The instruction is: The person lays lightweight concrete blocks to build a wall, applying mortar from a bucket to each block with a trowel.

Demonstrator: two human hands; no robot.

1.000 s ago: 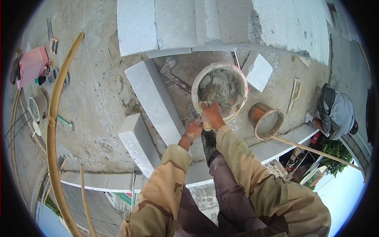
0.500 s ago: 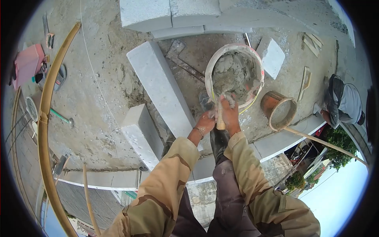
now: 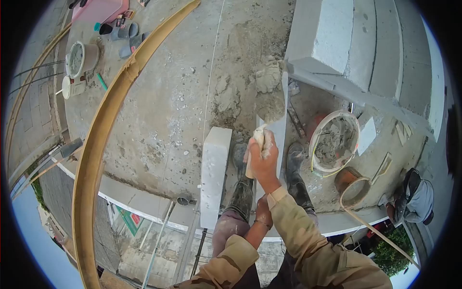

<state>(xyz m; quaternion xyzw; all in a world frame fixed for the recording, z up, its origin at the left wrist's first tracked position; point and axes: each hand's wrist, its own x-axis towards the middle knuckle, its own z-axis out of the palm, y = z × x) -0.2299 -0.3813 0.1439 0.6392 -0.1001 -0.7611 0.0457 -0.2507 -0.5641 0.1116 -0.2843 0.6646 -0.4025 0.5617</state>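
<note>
My right hand (image 3: 263, 156) is closed around the wooden handle (image 3: 250, 169) of a trowel, held between my boots. Mortar (image 3: 269, 107) lies in front of that hand; where the trowel's blade ends and the mortar on the ground begins is hard to make out. A long pale block (image 3: 282, 126) stretches beneath the trowel and my right hand. My left hand (image 3: 263, 213) is low, behind my right forearm and close to my leg, with its fingers mostly hidden. Wet mortar fills a bucket (image 3: 335, 140) to the right of my right boot.
A shorter block (image 3: 215, 168) stands left of my left boot. Stacked blocks (image 3: 337, 38) form a wall at upper right. A long-handled scoop (image 3: 353, 188) and a float (image 3: 381, 167) lie near a person (image 3: 414, 197). A curved yellow pole (image 3: 103, 125) crosses the left side; a string (image 3: 211, 72) runs along the ground.
My view has turned left, so the bucket now sits farther right. My right hand has moved with the trowel from the bucket to over the long block. My left hand has dropped back beneath my right forearm.
</note>
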